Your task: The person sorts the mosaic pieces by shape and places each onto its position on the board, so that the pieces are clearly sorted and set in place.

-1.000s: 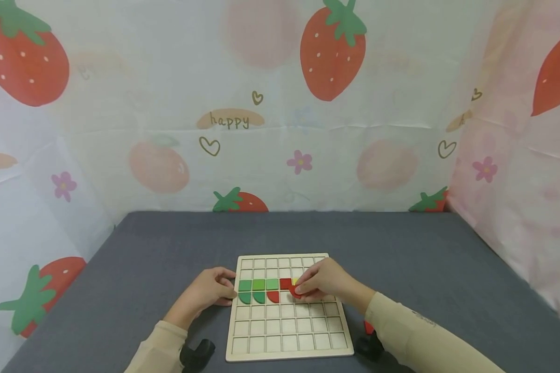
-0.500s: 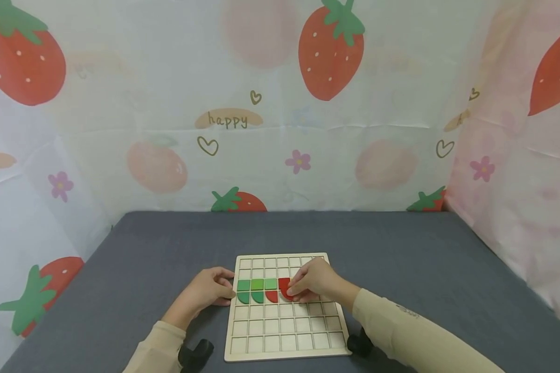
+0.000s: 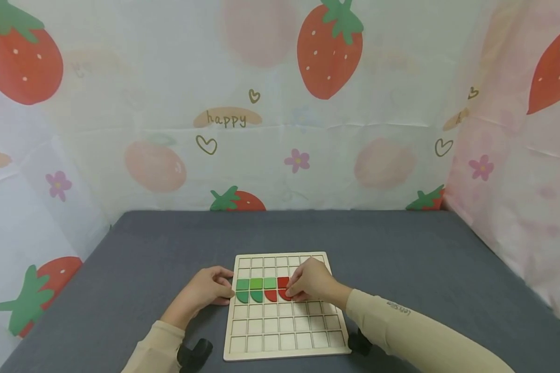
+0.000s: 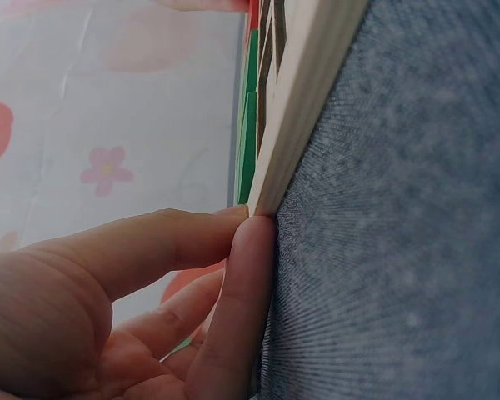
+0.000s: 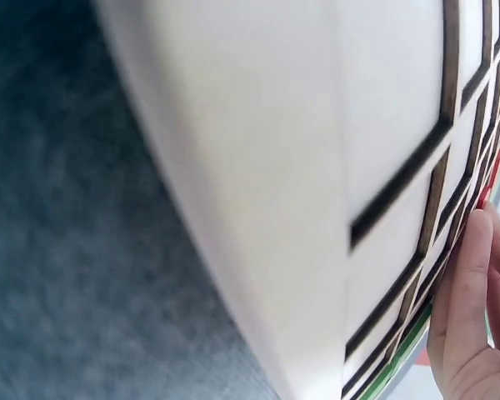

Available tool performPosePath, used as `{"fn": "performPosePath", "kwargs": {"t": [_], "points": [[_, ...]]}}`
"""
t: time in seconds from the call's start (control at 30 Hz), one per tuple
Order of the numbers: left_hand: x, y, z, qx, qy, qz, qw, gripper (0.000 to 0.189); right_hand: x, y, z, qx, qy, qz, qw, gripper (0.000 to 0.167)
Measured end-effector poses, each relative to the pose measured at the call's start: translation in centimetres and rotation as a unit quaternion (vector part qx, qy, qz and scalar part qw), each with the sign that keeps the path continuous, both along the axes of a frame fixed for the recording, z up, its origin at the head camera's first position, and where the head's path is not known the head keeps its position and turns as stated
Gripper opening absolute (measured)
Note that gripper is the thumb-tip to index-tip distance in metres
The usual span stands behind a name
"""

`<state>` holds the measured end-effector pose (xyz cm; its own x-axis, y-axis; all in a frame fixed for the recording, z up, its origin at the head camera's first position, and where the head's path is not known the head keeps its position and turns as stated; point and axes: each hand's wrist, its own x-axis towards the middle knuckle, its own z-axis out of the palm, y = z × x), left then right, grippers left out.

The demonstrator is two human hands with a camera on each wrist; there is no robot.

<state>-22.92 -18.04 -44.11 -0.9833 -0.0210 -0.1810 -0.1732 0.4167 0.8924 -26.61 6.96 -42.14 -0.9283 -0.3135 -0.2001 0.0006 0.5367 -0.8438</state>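
A pale wooden grid board (image 3: pixel 287 356) lies on the table. My left hand (image 3: pixel 208 290) grips its left edge; in the left wrist view the thumb and a finger (image 4: pixel 248 275) pinch the board's rim (image 4: pixel 304 133). Over the board, my right hand (image 3: pixel 315 282) pinches a red rounded tile (image 3: pixel 283 294), which sits in a cell below a red square tile (image 3: pixel 283 282). Left of it lies another red rounded tile (image 3: pixel 270 296), then two green rounded tiles (image 3: pixel 242 297). Several green square tiles (image 3: pixel 256 284) fill the row above. The right hand hides cells behind it.
Dark grey cloth (image 3: pixel 168 238) covers the table. A strawberry-print curtain (image 3: pixel 280 155) stands behind and at both sides. Black curved objects, one by the left wrist (image 3: pixel 194 354) and one by the right (image 3: pixel 360 343), show near the sleeves.
My right hand has shifted left with the red rounded tile, from over the red square's lower right into the cell below it. The left hand stays on the board's edge.
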Motion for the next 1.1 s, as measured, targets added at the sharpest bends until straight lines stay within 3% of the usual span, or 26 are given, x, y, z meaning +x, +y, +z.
{"fn": "performPosePath", "kwargs": {"t": [0.57, 0.87, 1.1], "points": [[-0.1, 0.1, 0.2, 0.004, -0.002, -0.002, 1.0, 0.048, 0.5, 0.3, 0.7, 0.007, 0.014, 0.0, 0.9999, 0.006], [-0.1, 0.1, 0.2, 0.0, -0.003, -0.009, 1.0, 0.05, 0.8, 4.3, 3.0, 0.0, 0.006, -0.004, 1.0, 0.011], [0.2, 0.1, 0.3, 0.0, -0.005, 0.002, 1.0, 0.049, 1.6, 8.0, 3.5, 0.03, -0.005, -0.012, 0.9995, 0.019]]}}
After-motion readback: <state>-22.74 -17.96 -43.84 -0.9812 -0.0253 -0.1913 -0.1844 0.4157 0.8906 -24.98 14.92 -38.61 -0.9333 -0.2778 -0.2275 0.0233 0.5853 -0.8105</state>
